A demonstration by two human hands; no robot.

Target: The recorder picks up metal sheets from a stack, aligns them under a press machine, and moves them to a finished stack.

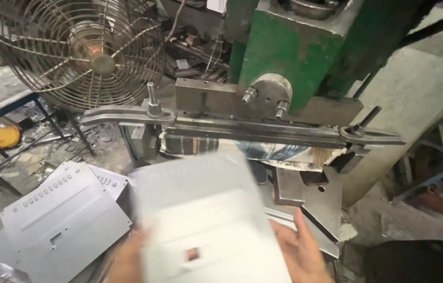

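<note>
Head view looks down on a pale grey sheet-metal panel [206,220] held out in front of a green press machine [295,52]. Motion blurs the panel, so its edges and the small dark cutout near its lower middle are hard to read, and its bottom runs off the frame. Right hand [302,251] grips the panel's right edge, thumb up along the side, fingers tucked behind the sheet and out of sight. Left hand [127,259] is mostly covered by the panel and cut by the lower border; it touches the left edge, but how its fingers close cannot be told. Just left lies a stack of similar punched panels [64,220], partly cropped. The panel's top edge sits near the press's long steel clamp bar [263,131]. A caged fan [82,50] stands at upper left, its top cut off.
</note>
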